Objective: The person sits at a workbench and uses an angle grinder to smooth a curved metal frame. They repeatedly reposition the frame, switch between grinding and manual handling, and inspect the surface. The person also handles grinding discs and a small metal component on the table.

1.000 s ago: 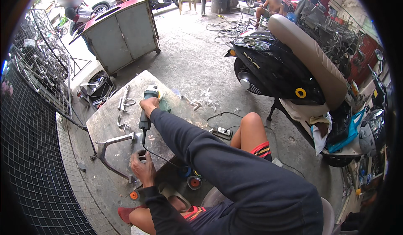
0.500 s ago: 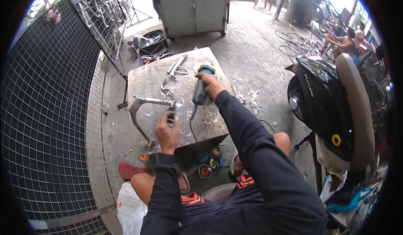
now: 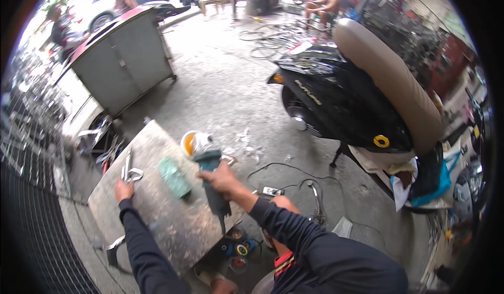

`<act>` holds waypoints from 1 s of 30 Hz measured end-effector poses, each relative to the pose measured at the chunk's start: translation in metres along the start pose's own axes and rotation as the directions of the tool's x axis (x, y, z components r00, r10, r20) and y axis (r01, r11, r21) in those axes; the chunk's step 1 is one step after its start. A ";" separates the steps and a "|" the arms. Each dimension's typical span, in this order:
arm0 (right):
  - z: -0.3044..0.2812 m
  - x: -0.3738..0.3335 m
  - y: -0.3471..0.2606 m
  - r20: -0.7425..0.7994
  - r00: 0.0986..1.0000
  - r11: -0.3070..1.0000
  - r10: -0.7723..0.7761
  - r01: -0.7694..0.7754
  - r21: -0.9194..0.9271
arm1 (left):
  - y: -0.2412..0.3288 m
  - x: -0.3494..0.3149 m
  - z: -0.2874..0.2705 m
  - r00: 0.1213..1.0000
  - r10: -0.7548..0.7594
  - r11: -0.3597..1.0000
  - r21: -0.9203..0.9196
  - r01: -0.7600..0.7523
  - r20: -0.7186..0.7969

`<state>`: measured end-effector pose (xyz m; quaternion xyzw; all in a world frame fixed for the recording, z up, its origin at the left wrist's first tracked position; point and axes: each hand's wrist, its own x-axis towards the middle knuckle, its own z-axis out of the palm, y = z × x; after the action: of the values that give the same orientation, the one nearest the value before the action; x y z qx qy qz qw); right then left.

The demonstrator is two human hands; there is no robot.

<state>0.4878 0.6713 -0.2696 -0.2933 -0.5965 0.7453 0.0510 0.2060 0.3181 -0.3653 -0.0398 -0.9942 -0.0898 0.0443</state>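
My right hand (image 3: pixel 223 181) is wrapped round the body of a dark green angle grinder (image 3: pixel 212 197). The grinder's head, with a round orange-and-white disc (image 3: pixel 188 143), points away from me over the right side of the low table (image 3: pixel 157 228). At the table's left side, my left hand (image 3: pixel 124 190) is closed at the near end of a shiny metal bracket (image 3: pixel 127 165) with a loop; its fingers are partly hidden. Between the hands lies a pale green, block-like bundle (image 3: pixel 174 177) whose kind I cannot make out. A curved metal frame (image 3: pixel 115 246) is partly covered by my left sleeve.
A black scooter (image 3: pixel 352 105) with a brown seat stands at the right. Cables (image 3: pixel 294 170) and metal scraps lie on the floor; grinding discs (image 3: pixel 241 249) sit below the table. A grey cabinet (image 3: pixel 123 63) stands behind, beside a bin (image 3: pixel 102 136) of metal parts. People sit far back.
The view has swung to the right. My left hand has left the curved frame's side for the looped bracket. My right hand still holds the grinder, now nearer the table's right edge.
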 end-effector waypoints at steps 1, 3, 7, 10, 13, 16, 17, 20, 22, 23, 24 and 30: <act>-0.008 0.002 0.005 0.004 0.999 0.999 0.040 -0.040 -0.003 | 0.009 0.007 0.008 0.997 -0.070 0.997 0.030 0.069 0.019; -0.015 0.009 0.011 -0.005 0.999 0.997 -0.039 0.039 -0.067 | 0.011 0.010 0.017 0.981 -0.185 0.979 0.094 0.179 0.057; -0.013 0.019 0.010 -0.030 0.998 0.989 -0.063 0.058 -0.139 | 0.001 0.014 0.028 0.983 -0.175 0.983 0.058 0.172 0.049; -0.013 0.019 0.007 0.017 1.000 0.996 -0.014 0.015 -0.083 | -0.011 0.016 0.032 0.995 -0.096 0.995 0.014 0.096 0.019; -0.014 0.015 0.006 0.023 1.000 0.997 -0.020 0.021 -0.069 | -0.016 0.006 0.021 0.979 -0.203 0.930 -0.312 0.196 0.009; -0.013 0.006 0.007 0.008 0.999 0.990 -0.042 0.043 -0.131 | -0.017 -0.035 -0.013 0.957 -0.259 0.622 -0.736 0.266 0.128; -0.012 0.002 0.007 0.018 0.999 0.986 -0.037 0.039 -0.160 | -0.018 -0.059 -0.029 0.972 -0.207 0.649 -0.728 0.221 0.110; -0.010 -0.009 0.006 -0.054 0.986 0.942 -0.155 0.131 -0.310 | -0.015 -0.141 -0.066 0.971 -0.171 0.562 -0.792 0.237 0.170; -0.010 -0.019 0.009 -0.028 0.975 0.894 -0.221 0.191 -0.405 | -0.012 -0.216 -0.073 0.915 -0.271 0.305 -0.875 0.376 0.299; -0.010 -0.024 0.012 0.039 0.981 0.870 -0.189 0.186 -0.456 | -0.017 -0.247 -0.077 0.895 -0.152 0.098 -0.894 0.437 0.420; -0.011 -0.032 0.017 0.051 0.995 0.832 -0.089 0.102 -0.545 | -0.023 -0.281 -0.077 0.822 -0.176 -0.136 -0.840 0.525 0.542; 0.009 -0.077 0.050 0.364 0.929 0.861 -0.071 0.242 -0.448 | -0.017 -0.382 -0.075 0.789 -0.267 0.031 -0.813 0.581 0.553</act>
<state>0.5605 0.6170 -0.2853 -0.1153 -0.7860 0.6039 -0.0651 0.5900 0.2600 -0.3310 0.2309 -0.6640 -0.6963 -0.1449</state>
